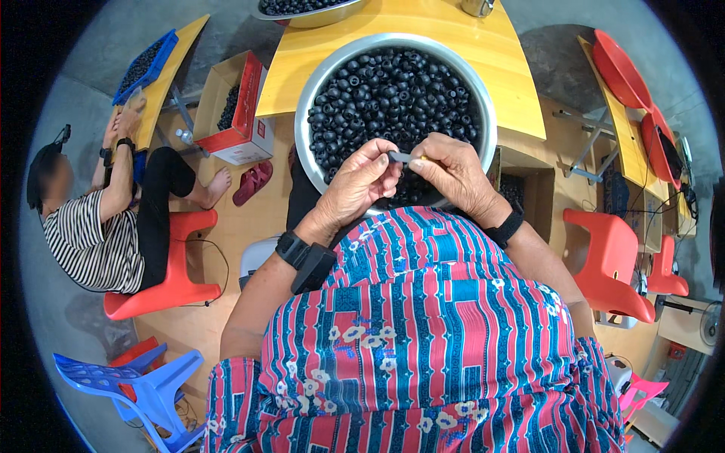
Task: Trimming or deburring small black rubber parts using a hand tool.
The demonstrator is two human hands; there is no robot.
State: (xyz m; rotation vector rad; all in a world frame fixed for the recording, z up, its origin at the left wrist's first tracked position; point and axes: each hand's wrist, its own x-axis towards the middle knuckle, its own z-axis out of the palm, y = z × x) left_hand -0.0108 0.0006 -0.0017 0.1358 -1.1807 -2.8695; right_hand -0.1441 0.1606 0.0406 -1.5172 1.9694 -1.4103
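Note:
A wide metal basin [303, 121] in front of me holds many small, round black pieces [393, 94], several of them with a visible hole. Over its near side, my left hand [362, 180] and my right hand [455, 175] meet with fingertips close together. Between them shows a short, flat grey blade-like tool [400, 157], pinched by my right thumb and fingers, with a bit of yellow at its grip. My left thumb and fingers are closed at the blade's other end; whatever they pinch is hidden or too small to name.
The basin rests against a yellow table [521, 90]; another basin [317, 16] and a metal cup [477, 7] stand farther back. A co-worker [98, 234] sits left by a blue tray [170, 47]. Cardboard boxes [249, 143], red stools [604, 260] and a blue chair [143, 392] stand around.

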